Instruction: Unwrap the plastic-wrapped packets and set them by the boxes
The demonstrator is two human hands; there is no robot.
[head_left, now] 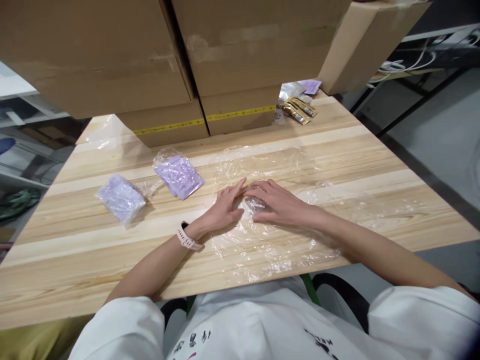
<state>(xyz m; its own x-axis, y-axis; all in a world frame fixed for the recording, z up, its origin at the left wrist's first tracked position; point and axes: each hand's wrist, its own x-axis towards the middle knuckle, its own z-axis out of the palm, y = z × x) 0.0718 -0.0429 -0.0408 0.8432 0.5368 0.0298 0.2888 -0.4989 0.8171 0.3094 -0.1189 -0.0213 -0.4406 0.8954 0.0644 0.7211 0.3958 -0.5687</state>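
A wide sheet of clear plastic film (262,255) lies crinkled on the wooden table in front of me. On its middle, my right hand (281,202) curves over a small shiny, greyish thing (257,205), thumb on the near side and fingers on the far side. Most of that thing is hidden under the palm, so its kind cannot be made out. My left hand (226,207) rests flat on the film just to the left, fingers stretched and thumb apart, its fingertips close to those of the right hand. A pale wristband (187,237) is on my left wrist.
Two clear-wrapped purple packets (180,176) (120,198) lie on the left. Gold sachets (299,109) sit at the back right. Large cardboard boxes (262,45) stand along the far edge, with yellow measuring tape (240,114) across them. Another clear plastic piece (108,132) is at the back left.
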